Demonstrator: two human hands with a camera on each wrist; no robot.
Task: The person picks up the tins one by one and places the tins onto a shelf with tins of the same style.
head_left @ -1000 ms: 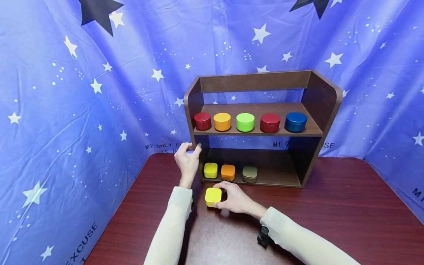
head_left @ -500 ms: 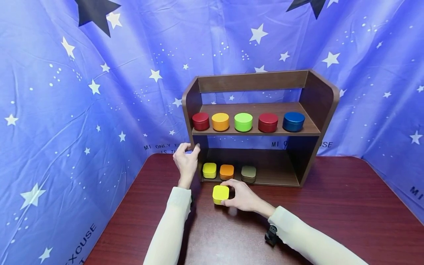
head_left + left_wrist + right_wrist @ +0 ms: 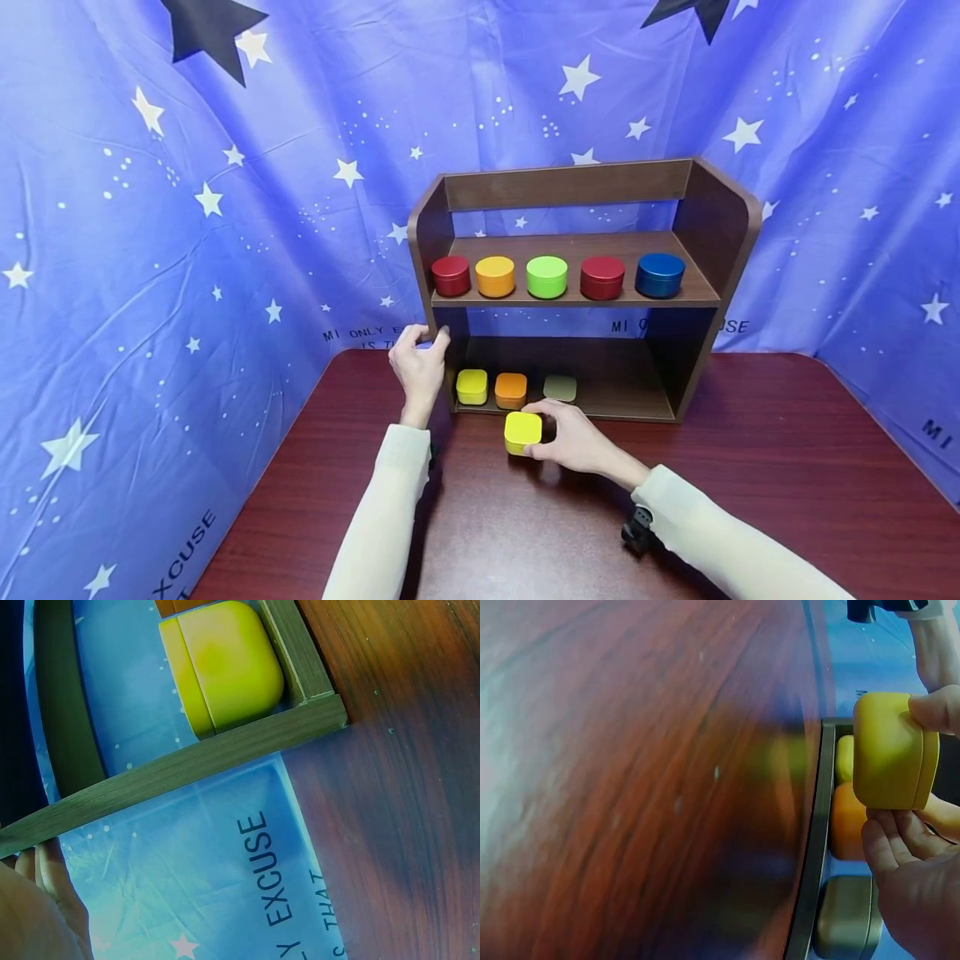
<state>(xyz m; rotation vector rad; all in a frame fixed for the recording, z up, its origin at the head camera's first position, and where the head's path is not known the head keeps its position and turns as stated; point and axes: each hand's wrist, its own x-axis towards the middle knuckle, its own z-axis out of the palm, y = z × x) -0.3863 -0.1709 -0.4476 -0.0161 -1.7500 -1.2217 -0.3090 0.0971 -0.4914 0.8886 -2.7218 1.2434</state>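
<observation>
My right hand [image 3: 576, 440] holds a yellow square tin [image 3: 522, 433] between thumb and fingers, just in front of the lower shelf. In the right wrist view the thumb presses one side of the yellow tin [image 3: 891, 754] and the fingertips the other. My left hand [image 3: 420, 367] grips the left side panel of the brown wooden shelf unit [image 3: 570, 183]; its fingers [image 3: 52, 885] show at the panel's edge in the left wrist view. On the lower shelf stand another yellow tin [image 3: 472, 387], an orange tin [image 3: 511, 390] and an olive-grey tin [image 3: 559, 387], partly hidden behind the right hand.
Along the upper shelf stand several round tins: a red one [image 3: 451, 276], an orange one [image 3: 495, 276], a green one [image 3: 547, 277], another red one [image 3: 602, 277] and a blue one [image 3: 660, 275]. A dark red table [image 3: 780, 450] bears the unit. Blue star-patterned cloth [image 3: 247, 275] hangs around it.
My right hand has carried the yellow tin to the right along the shelf's front, from before the yellow tin to before the orange and olive-grey ones. The left hand keeps its grip.
</observation>
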